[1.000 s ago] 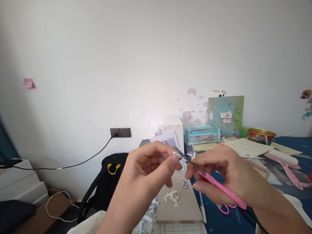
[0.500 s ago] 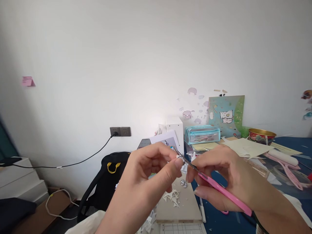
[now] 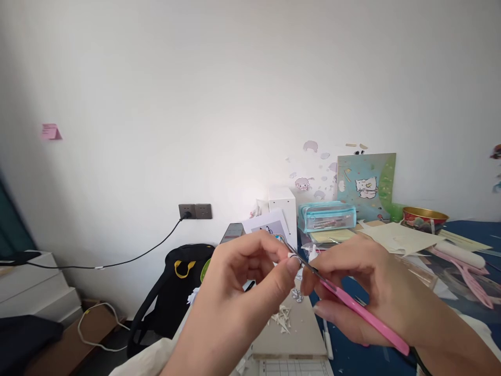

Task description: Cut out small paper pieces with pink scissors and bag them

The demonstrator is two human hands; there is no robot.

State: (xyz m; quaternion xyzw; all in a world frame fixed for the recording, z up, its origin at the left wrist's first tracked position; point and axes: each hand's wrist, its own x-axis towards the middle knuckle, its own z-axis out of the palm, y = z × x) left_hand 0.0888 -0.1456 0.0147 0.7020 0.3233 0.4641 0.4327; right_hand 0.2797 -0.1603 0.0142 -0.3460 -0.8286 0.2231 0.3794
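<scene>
Your left hand point(image 3: 250, 284) pinches the paper point(image 3: 293, 256) while your right hand point(image 3: 368, 282) grips the scissors point(image 3: 370, 316).

Your left thumb and index fingertip press together on the small white piece, covering much of it, and your other left fingers curl loosely beneath; you have it up above the board point(image 3: 289, 342), just beside the blades point(image 3: 301, 260). Your right hand is partly closed around the pink handle, which slants down toward your wrist, with your thumb lower and apart from your forefinger; the blades look nearly together, though whether they bite into the piece you cannot tell. Below, scraps point(image 3: 282, 319) and a cutout point(image 3: 297, 295) lie on the board, with a pen point(image 3: 327, 339) along its right edge on the blue tabletop point(image 3: 352, 363).
</scene>
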